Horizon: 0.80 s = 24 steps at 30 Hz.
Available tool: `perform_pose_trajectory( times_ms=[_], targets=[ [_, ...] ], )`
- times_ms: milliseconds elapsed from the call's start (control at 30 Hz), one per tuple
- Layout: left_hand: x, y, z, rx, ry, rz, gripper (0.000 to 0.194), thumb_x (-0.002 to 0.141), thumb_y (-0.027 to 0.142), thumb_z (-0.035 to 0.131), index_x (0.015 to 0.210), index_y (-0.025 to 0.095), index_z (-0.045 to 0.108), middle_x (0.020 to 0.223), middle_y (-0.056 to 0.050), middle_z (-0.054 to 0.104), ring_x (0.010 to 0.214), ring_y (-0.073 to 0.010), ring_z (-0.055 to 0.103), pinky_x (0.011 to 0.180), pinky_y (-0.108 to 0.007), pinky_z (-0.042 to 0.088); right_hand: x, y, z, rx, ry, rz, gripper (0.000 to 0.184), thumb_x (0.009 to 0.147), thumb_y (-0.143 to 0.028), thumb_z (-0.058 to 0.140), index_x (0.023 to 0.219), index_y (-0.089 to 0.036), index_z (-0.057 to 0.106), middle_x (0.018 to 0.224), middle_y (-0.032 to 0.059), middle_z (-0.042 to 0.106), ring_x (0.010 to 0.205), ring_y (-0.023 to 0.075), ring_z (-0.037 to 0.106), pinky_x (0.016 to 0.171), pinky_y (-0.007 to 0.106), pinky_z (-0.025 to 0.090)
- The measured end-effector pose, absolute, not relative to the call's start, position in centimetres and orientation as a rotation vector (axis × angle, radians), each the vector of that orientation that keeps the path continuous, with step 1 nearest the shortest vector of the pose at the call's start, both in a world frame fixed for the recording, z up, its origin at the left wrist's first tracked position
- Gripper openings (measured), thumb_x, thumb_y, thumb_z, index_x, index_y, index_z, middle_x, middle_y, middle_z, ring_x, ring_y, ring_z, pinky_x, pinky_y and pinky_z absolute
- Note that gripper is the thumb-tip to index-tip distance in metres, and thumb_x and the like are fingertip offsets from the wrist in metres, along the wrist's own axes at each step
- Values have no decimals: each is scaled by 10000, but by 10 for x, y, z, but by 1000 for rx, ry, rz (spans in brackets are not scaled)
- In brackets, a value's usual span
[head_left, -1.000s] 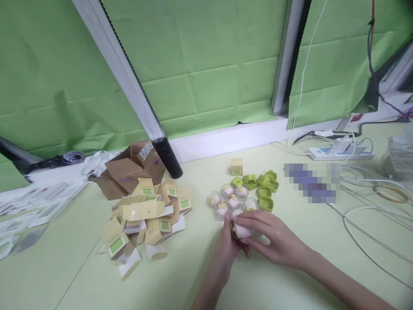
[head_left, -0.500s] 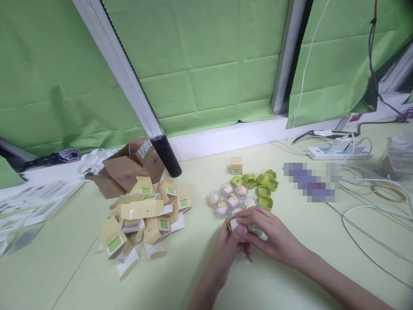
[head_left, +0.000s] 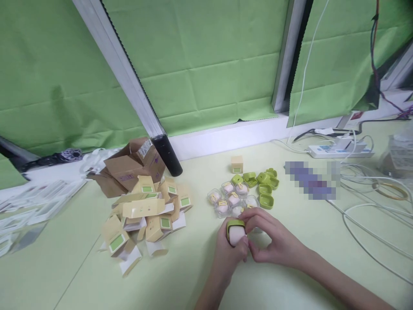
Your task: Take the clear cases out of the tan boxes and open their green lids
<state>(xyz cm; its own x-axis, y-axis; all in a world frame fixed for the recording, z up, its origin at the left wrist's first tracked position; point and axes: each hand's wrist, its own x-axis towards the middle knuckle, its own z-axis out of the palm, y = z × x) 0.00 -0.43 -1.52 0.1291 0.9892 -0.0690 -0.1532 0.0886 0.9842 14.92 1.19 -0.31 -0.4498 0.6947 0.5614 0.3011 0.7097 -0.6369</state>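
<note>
My left hand (head_left: 227,252) is closed round a small green square case (head_left: 236,222), its thumb pressed against a pale pinkish rounded piece (head_left: 237,236) that sits in the case. At the case's right edge, the bent fingertips and thumb of my right hand (head_left: 274,237) grip it. Just beyond my hands, several clear plastic cases (head_left: 222,207) stand in a cluster, holding pale pieces with yellow loops. My right hand hides part of this cluster. Several open green cases (head_left: 266,201) lie behind and to the right of it.
A closed small cardboard box (head_left: 236,164) stands behind the cases. To the left lies a heap of opened small boxes (head_left: 143,209), with a brown carton (head_left: 134,165) and a black cylinder (head_left: 167,156) behind. White cables (head_left: 346,221) and a power strip (head_left: 340,150) occupy the right side.
The green case has turned in my hands, so its green rim and the pale piece now face me. My left thumb has moved onto the pale piece; my right fingers have shifted to the case's edge.
</note>
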Motion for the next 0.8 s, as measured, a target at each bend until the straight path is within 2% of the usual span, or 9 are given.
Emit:
perform_pose_trajectory(
  times_ms=[167,333,500,600,733,800],
  targets=[
    [6,-6,-9,1160,1084,1158,244,527,160,585,756,174,504,601,63,500,524,-71,417,474,-187,360,145,10,-2,-713,-2098,355,236,653,-68,537,805,-227,453,946,67,605,806,198,577,681,328,499],
    [8,-5,-4,1129,1110,1136,248,513,183,586,746,172,500,577,68,477,507,-74,400,467,-201,354,141,8,-1,-712,-2115,225,152,698,-106,517,766,-221,444,909,73,609,733,184,560,600,298,482],
    [6,-5,-5,1129,1145,1105,220,530,165,619,712,177,496,553,76,445,497,-70,386,464,-196,331,142,7,-7,-745,-2136,159,163,697,-130,547,804,-223,467,931,77,610,746,196,577,559,286,464],
    [0,-6,-7,1101,1080,1088,252,608,237,669,808,172,531,616,55,502,507,-69,400,469,-195,327,149,10,-6,-730,-2137,261,246,678,-112,571,876,-230,483,979,73,613,822,206,591,622,303,490],
    [-5,-6,-10,1022,890,1054,471,697,381,692,1069,180,485,786,-3,613,534,-74,438,465,-196,334,156,15,4,-710,-2080,610,551,646,-86,609,1154,-236,456,1103,71,589,1034,215,555,858,355,484],
    [-5,-6,-11,974,808,1044,514,706,437,693,1088,186,457,818,-20,630,556,-81,468,472,-193,344,157,17,8,-715,-2094,637,637,635,-82,621,1227,-244,453,1117,66,590,1049,219,549,882,365,474]
  ],
)
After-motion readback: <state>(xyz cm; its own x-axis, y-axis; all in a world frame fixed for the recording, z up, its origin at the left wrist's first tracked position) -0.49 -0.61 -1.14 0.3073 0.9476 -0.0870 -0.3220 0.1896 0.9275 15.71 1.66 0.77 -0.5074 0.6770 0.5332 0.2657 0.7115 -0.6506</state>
